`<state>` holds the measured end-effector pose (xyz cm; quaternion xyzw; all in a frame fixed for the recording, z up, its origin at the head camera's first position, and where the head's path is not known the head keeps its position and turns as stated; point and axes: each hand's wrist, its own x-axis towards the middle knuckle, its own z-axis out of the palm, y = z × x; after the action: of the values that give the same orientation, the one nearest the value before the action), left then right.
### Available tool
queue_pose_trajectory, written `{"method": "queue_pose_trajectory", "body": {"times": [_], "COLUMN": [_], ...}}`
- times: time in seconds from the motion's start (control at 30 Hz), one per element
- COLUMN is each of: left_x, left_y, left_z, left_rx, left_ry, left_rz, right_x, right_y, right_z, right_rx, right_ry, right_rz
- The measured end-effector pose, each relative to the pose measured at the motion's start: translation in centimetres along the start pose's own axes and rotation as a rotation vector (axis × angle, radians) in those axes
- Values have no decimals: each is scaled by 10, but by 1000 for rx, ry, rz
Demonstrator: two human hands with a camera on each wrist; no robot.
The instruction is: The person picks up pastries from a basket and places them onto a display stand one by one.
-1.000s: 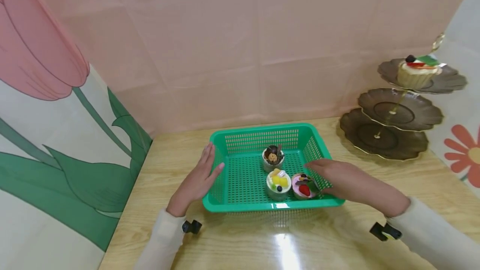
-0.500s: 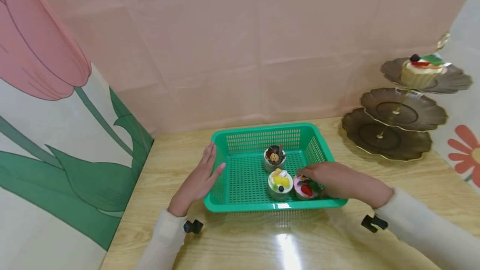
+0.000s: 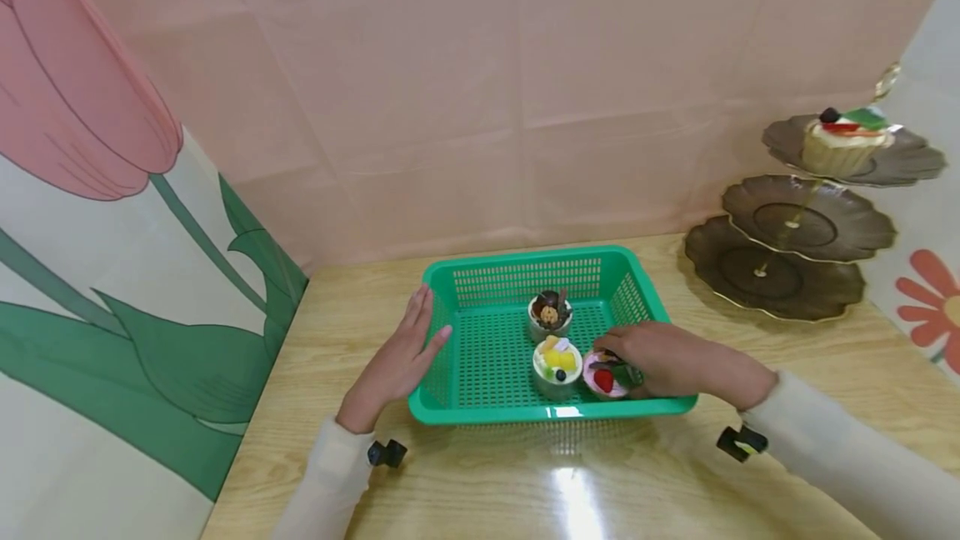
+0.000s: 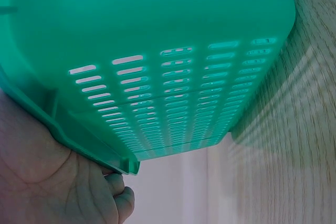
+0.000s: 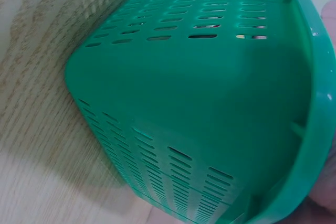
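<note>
Head view: the green basket (image 3: 487, 416) sits on the table (image 3: 450, 490), long axis running left to right. Inside, near its front right corner, I see the pink cupcake (image 3: 603, 382) upright, topping facing up. The right hand (image 3: 671, 359) grips its right side, fingers curled. The left hand (image 3: 392, 363) touches the left rim, fingers straight and together, thumb apart.

Left wrist view: palm beside the rim.

Right wrist view: basket wall hides the grip; finger spread cannot be told here.
</note>
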<state>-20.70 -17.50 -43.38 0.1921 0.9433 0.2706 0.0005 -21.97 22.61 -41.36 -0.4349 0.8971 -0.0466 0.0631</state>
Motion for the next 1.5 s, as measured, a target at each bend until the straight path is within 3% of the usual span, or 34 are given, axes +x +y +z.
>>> {"method": "queue_pose_trajectory", "body": {"times": [0.3,0.6,1.3,1.5], "left_x": [0,0,1,1], "left_y": [2,0,-2,-1], "left_z": [-1,1,1,1], "left_rx": [-12,-15,-10,-22], "left_ry": [-7,-4,3,-1], "left_rz": [-13,-14,-4,-8], "right_x": [-2,1,4,4], "right_y": [1,-3,-5,-5], "right_z": [1,0,4,5], "right_rx": [26,-7,-73,-22], "right_ry": [61,21,62,105], "right_rz": [8,42,58,89]}}
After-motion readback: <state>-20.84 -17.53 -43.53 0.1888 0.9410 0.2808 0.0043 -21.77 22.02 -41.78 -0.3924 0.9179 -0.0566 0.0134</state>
